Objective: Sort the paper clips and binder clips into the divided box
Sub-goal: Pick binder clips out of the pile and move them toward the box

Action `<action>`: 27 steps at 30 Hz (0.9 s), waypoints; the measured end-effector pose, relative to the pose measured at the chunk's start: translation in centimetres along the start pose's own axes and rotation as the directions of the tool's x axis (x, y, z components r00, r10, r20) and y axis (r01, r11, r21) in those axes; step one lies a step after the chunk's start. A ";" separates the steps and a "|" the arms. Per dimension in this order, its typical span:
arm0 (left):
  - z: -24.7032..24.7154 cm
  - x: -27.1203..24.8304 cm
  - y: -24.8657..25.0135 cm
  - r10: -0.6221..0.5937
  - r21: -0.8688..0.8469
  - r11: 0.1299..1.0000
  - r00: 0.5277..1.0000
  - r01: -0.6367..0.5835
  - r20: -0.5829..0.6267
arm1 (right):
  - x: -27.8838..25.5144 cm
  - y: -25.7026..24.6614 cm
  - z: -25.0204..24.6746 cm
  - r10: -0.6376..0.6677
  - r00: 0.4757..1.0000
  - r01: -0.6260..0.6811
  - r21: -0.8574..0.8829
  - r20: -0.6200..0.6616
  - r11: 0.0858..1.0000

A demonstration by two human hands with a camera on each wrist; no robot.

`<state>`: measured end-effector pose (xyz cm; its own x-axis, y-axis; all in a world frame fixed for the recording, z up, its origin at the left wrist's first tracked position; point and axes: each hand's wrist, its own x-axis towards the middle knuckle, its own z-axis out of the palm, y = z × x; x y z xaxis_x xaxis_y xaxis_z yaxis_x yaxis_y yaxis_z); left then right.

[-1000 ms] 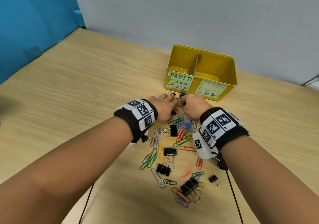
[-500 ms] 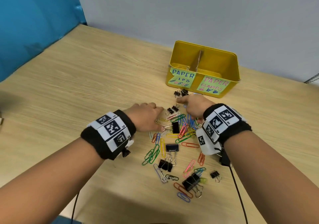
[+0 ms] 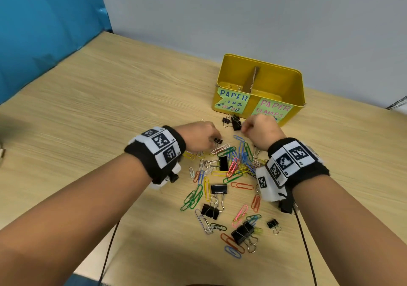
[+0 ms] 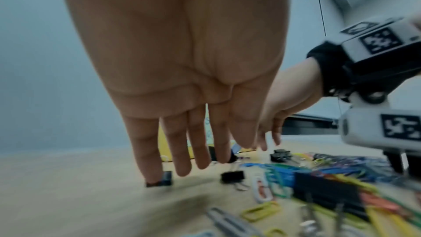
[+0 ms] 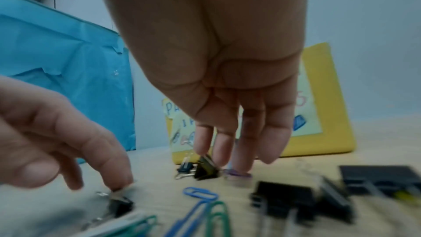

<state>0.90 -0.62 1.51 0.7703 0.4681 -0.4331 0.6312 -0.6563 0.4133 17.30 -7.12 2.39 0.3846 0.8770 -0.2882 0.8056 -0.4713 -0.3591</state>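
The yellow divided box (image 3: 296, 109) stands at the back, labelled for paper clips on the left and paper clamps on the right. Coloured paper clips (image 3: 240, 153) and black binder clips (image 3: 219, 188) lie mixed in front of it. My left hand (image 3: 202, 135) hangs over the pile's far left edge with straight fingers (image 4: 148, 165). One fingertip touches a small black binder clip (image 4: 165, 180), and another small clip (image 3: 218, 140) lies beside it. My right hand (image 3: 259, 129) pinches a black binder clip (image 5: 206, 167) lying just before the box (image 5: 330, 114).
A second small binder clip (image 3: 225, 119) lies next to the pinched one. A few paper clips (image 3: 233, 87) lie in the box's left compartment. Bare wooden table (image 3: 110, 109) extends to the left, with a blue screen (image 3: 44, 32) behind it. Cables hang off the near edge.
My left hand drew back from the box to the pile's left edge, then moved forward onto the small binder clips. My right hand stayed at the clips before the box.
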 end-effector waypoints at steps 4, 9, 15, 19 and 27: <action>-0.9 1.1 -2.4 -0.083 0.047 0.995 0.992 0.088 -0.095 | -0.4 1.2 -0.5 0.093 0.995 -0.092 -0.060 0.017 0.994; -0.5 0.7 -0.9 0.043 -0.019 0.999 0.989 -0.046 -0.144 | -0.7 -0.5 -0.1 -0.082 0.986 0.096 -0.091 0.148 0.991; 0.5 2.3 0.7 -0.079 0.051 0.994 0.961 0.096 -0.264 | -0.4 -0.7 0.4 -0.097 0.979 0.121 -0.136 0.177 0.983; -0.6 2.0 0.5 -0.167 0.016 0.981 0.882 0.194 -0.440 | -1.6 -0.2 0.3 -0.182 0.910 0.215 -0.048 0.373 0.975; 1.8 -1.4 1.5 -0.006 -0.018 1.000 0.999 0.006 -0.047 | -3.4 -0.9 0.5 -0.193 0.888 0.260 -0.109 0.417 0.959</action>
<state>0.60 -3.35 1.35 0.7696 0.4993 -0.3979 0.6370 -0.6430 0.4252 15.04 -9.73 3.21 -0.0019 0.8310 -0.5563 0.9219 -0.2140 -0.3229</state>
